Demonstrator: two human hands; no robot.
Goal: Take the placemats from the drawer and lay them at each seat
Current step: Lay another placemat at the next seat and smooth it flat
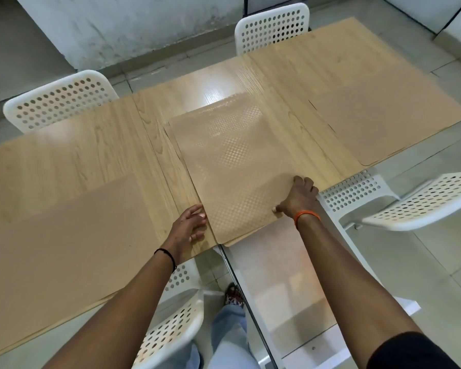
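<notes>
A stack of tan placemats [232, 169] with a dotted sheen lies in the middle of the wooden table [72, 150], its near corner overhanging the front edge. My right hand [298, 198] pinches the stack's near right edge, thumb below. Spread flat on the table, my left hand [190, 225] touches the stack's near left edge with its fingertips. One tan placemat [69, 243] lies flat at the near left seat. Another placemat [389, 123] lies at the near right seat.
White perforated chairs stand around the table: two on the far side [61, 99] [272, 25], one at the near right [410, 198] and one below my arms [171, 328]. A glass-topped surface [285, 283] sits below the table's front edge. My jeans-clad leg [229, 336] shows beneath.
</notes>
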